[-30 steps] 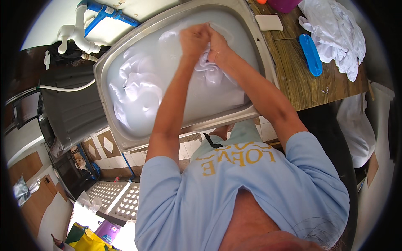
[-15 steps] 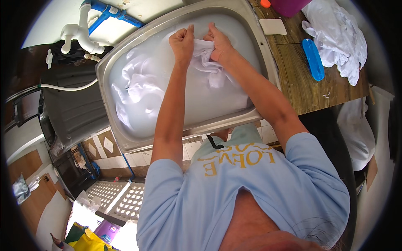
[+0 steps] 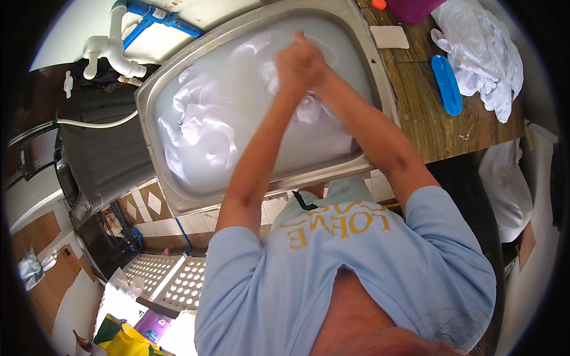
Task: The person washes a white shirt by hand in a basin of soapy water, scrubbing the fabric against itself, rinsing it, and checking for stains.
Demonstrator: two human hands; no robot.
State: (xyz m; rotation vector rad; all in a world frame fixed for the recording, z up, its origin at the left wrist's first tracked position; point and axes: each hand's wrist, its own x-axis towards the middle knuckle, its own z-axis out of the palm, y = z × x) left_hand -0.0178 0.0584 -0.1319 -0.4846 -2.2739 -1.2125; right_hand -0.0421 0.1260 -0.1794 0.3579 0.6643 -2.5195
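Observation:
A metal basin [image 3: 380,89] holds cloudy water with white cloth soaking in it. Over its far right part my two hands are pressed together. My left hand [image 3: 291,70], smeared by motion, is closed and lies against the right one. My right hand [image 3: 314,64] is also closed, its thumb pointing up. Between and below them hangs a white cloth [image 3: 309,111], gripped by both hands and dipping into the water. Its part between the palms is hidden. More white cloth [image 3: 199,121] floats in folds on the left side of the basin.
On the wooden counter [image 3: 418,113] at the right sit a blue brush [image 3: 446,85], a pale flat block [image 3: 389,37], a purple container [image 3: 409,8] and a heap of white laundry [image 3: 484,56]. A white tap [image 3: 107,47] with blue pipes juts out at the upper left.
My left hand has moved right, across to my right hand, and the two now meet. The stretch of cloth between them has bunched up and sunk lower. My right hand has barely shifted.

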